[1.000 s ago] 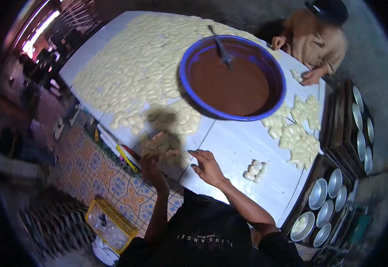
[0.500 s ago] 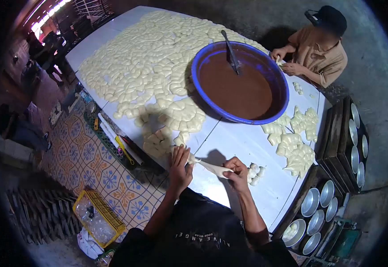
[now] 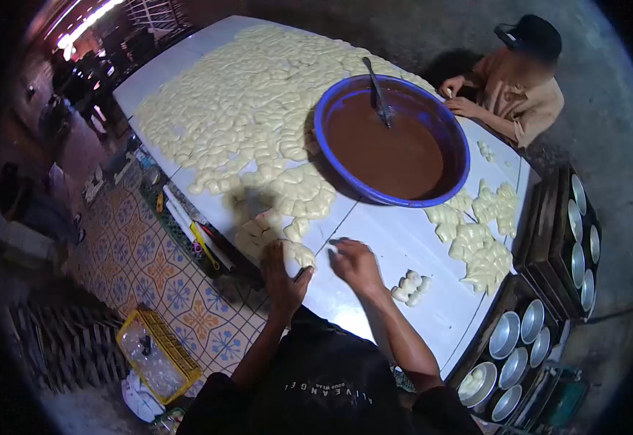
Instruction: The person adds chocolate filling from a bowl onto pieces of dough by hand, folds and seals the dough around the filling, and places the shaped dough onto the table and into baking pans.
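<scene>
Near the table's front edge, my left hand lies against the edge of a pale dough piece, fingers stretched out and thumb apart. To its right my right hand is curled above the white tabletop, with a small white bit of dough at its fingertips. Right of that hand sits a little cluster of dough balls. A broad sheet of dough pieces covers the far left of the table, and another patch of dough pieces lies at the right.
A blue basin of brown filling with a dark-handled spatula stands mid-table. Across the table a person handles dough. Round metal tins and stacked dark trays flank the right edge. A yellow crate is at lower left.
The dough strip stretched between my hands is no longer stretched there. My right hand has moved left and away from me, near my left hand, which has shifted slightly left.
</scene>
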The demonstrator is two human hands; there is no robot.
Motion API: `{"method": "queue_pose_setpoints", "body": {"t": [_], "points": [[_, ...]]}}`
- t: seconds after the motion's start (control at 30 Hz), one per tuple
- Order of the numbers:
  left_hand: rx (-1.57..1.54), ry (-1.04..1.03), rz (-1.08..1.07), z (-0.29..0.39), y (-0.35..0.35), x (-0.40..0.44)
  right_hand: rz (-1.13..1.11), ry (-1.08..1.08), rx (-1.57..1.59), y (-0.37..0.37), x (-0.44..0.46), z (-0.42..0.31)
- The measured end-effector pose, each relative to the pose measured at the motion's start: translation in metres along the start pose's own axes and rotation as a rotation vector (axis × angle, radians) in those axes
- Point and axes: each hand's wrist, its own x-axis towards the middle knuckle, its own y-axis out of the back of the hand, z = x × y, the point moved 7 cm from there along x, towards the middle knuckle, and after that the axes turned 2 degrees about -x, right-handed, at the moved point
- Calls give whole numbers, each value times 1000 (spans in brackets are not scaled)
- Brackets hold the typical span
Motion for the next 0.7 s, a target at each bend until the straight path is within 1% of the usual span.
{"method": "queue_pose_setpoints", "body": {"t": [0.03,0.07,0.1,0.17,0.2,0.23,0.3,0.33,0.37,0.43,0.5,0.53,0.57,0.6,0.63,0.67,0.7], "points": [[81,-36,-2,1,0,-3,-45,64,60,-19,11,-6],[63,-120,19,-1,-3,-4,-125,76,19,-38,23,-15],[66,-110,26,-8,-9,-4,-202,90,-25,-57,30,-18],[54,-74,49,-11,-15,-2,-213,166,-5,-81,35,-22],[95,-39,-3,-10,-13,-3,-263,85,118,-82,36,-18],[100,-29,10,-10,-9,-2,-206,-39,275,-77,30,-11],[69,40,-70,-14,-14,-2,-55,-112,499,-53,10,1],[38,107,-140,-22,-21,-5,-41,-227,538,-28,-1,-5],[31,110,-147,-17,-19,-4,-23,-347,575,-3,-15,-8],[194,67,-186,-1,-10,1,125,-167,592,39,-31,5],[174,38,-169,1,-12,2,128,-181,1078,54,-42,27],[87,53,-124,-1,-12,1,111,-246,1278,55,-46,46],[0,71,-80,-3,-11,0,279,-355,1575,53,-47,65],[74,91,-90,-1,-9,0,341,-511,1260,57,-48,83],[72,92,-86,1,-8,-1,387,-648,937,66,-50,100],[39,136,-62,0,-6,0,227,-456,248,73,-38,86],[7,181,-40,-3,-3,-2,234,-353,-562,79,-42,69]]}}
